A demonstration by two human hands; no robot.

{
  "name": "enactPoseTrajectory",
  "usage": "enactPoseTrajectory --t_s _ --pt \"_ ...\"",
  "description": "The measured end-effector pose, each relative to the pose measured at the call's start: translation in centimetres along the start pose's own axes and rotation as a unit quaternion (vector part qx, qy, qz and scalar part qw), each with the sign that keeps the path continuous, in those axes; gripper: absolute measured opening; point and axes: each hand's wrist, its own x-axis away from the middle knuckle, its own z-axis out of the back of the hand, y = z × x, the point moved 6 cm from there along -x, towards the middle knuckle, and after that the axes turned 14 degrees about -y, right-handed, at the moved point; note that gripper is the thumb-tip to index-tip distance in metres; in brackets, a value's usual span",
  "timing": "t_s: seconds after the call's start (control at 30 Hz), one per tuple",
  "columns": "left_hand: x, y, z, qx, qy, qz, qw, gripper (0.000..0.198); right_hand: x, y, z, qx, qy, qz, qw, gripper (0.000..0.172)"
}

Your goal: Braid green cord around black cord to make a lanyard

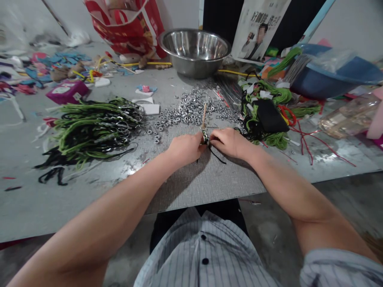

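left arm: stretched forward and inward from the lower left, forearm low over the worktop [179, 187].
left hand [186, 148]: back upward, fingers curled in, thumb and forefinger closed on a small black-and-green cord piece with silvery metal bits [205, 137].
right arm: reaching in from the lower right, elbow bent outward, striped sleeve [338, 267] above the elbow.
right hand [229, 142]: low, fingers bent, fingertips at the cord piece's right side; whether they grip it, cannot tell.
cord piece: between both hands, near the worktop's front edge; a thin black cord end [218, 155] trails below.
pale slim wooden stick [204, 115]: standing out beyond the cord piece, toward the scattered silver metal nuts [191, 107].
green-and-black cord bundle [95, 127]: left of the left hand, well apart.
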Motion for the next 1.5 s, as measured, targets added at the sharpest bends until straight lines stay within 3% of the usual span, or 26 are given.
enactPoseTrajectory --t_s 0.47,0.83,1.1,1.5 --pt "-0.3 0.1 0.0 -0.010 -0.025 -0.010 1.000 0.032 0.2 0.6 -0.6 -0.033 -0.042 -0.097 0.994 0.028" --pt "-0.3 0.0 -0.2 -0.025 -0.062 -0.049 0.997 0.030 0.2 0.0 -0.7 -0.004 -0.066 -0.087 0.994 0.017" --pt "-0.1 -0.2 -0.2 -0.034 -0.127 -0.081 0.988 0.025 0.7 0.6 -0.4 0.020 -0.102 -0.081 0.991 0.016" --pt "-0.3 -0.6 -0.1 -0.012 -0.129 -0.092 0.987 0.027 0.7 0.9 0.0 -0.093 -0.099 -0.077 0.988 0.020"
